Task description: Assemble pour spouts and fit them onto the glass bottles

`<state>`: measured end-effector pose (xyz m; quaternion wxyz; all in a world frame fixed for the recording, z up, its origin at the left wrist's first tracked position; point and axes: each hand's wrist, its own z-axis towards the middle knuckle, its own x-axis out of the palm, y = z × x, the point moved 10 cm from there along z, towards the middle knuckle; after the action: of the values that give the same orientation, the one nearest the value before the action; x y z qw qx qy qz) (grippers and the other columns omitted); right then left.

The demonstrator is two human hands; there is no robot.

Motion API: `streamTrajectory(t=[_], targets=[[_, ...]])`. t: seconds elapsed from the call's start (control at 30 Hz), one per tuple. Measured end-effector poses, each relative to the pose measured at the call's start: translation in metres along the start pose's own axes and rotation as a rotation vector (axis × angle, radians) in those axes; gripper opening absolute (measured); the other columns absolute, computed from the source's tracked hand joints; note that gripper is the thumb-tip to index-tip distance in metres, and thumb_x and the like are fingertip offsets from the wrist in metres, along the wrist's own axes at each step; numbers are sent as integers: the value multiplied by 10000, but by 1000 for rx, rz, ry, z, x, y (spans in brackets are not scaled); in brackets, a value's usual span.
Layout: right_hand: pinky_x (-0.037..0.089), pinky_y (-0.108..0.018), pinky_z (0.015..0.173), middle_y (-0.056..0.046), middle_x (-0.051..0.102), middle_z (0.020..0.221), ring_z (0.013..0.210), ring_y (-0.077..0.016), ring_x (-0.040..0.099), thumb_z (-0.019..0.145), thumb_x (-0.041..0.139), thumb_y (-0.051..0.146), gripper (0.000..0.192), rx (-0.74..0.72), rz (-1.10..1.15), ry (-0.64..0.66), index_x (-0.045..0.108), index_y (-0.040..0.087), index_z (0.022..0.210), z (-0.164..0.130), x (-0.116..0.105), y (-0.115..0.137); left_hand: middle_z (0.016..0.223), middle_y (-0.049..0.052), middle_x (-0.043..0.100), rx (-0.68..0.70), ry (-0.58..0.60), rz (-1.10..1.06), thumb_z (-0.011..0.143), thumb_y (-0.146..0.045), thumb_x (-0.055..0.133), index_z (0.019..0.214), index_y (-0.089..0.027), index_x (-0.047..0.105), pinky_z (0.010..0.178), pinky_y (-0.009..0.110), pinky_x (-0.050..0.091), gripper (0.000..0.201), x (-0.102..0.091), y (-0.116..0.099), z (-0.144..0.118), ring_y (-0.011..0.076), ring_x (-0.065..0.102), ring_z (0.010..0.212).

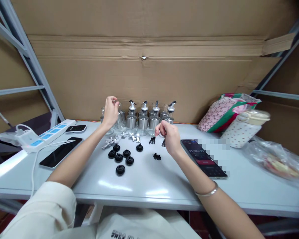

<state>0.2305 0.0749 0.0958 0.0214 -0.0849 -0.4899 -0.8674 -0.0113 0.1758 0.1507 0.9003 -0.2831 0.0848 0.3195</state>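
Head view: left hand (110,113) grasps the leftmost glass bottle (117,117) in the bottle row (149,118), right hand (169,135) pinches a small part, unclear what, just front-right of that row; risk: an elbow sweep scatters the black caps (121,157) near the row.

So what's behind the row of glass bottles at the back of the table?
Behind the glass bottles stands a brown cardboard sheet. The left hand covers the leftmost bottle.
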Motion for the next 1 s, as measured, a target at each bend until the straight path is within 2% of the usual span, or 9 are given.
streamTrajectory(t=[0.1,0.17,0.27,0.33,0.43,0.53,0.73,0.9,1.0], targets=[[353,-256,542,14,527,494,501,-119,472,843,472,303,278,-63,6,-32,442,211,582,-1,0,14,994,52,495,188,-33,-112,930,-226,425,1082,-209,351,833,313,462,170,-27,-54,1,141,550,860],[361,-251,533,32,530,499,492,-119,481,853,458,280,167,-95,58,-37,476,219,699,-2,2,26,956,32,482,253,42,-200,941,-250,431,1114,-214,328,790,303,470,205,-33,-91,-8,129,553,811],[384,-253,535,40,532,514,489,-116,498,863,448,251,96,-178,117,-32,477,223,776,-7,9,52,925,17,463,271,207,-358,946,-273,440,1123,-224,308,715,279,479,227,-28,-138,-42,117,546,765],[395,-253,530,44,522,525,493,-116,516,875,432,243,84,-237,131,-16,471,226,802,-12,16,72,914,12,456,270,356,-479,959,-275,418,1136,-240,280,676,261,484,227,-17,-162,-73,115,545,760],[417,-250,513,55,489,527,491,-118,538,899,405,244,88,-293,125,22,455,238,827,-21,28,96,907,6,444,267,569,-610,981,-253,370,1159,-268,225,658,251,488,230,-1,-184,-115,102,534,734],[425,-240,497,53,475,582,496,-107,549,923,404,260,97,-308,88,67,450,246,839,-29,39,107,917,11,437,255,615,-688,988,-262,368,1180,-283,201,673,258,490,256,2,-187,-134,105,512,750],[449,-229,511,30,446,728,559,-92,567,925,418,218,83,-357,60,30,442,249,852,-36,46,110,979,24,458,104,567,-816,975,-307,420,1263,-310,150,732,290,514,395,11,-166,-138,116,550,796],[452,-230,540,7,484,760,608,-92,533,846,382,76,182,-367,-111,295,463,213,756,-32,76,110,1146,93,494,73,639,-744,912,-309,537,1309,-290,120,802,327,524,576,21,-161,-146,155,580,909],[427,-229,536,19,488,687,594,-94,510,805,352,35,219,-345,-125,379,461,208,726,-27,84,107,1139,115,536,84,643,-523,923,-327,505,1339,-265,133,861,365,500,561,7,-148,-154,193,571,997]])
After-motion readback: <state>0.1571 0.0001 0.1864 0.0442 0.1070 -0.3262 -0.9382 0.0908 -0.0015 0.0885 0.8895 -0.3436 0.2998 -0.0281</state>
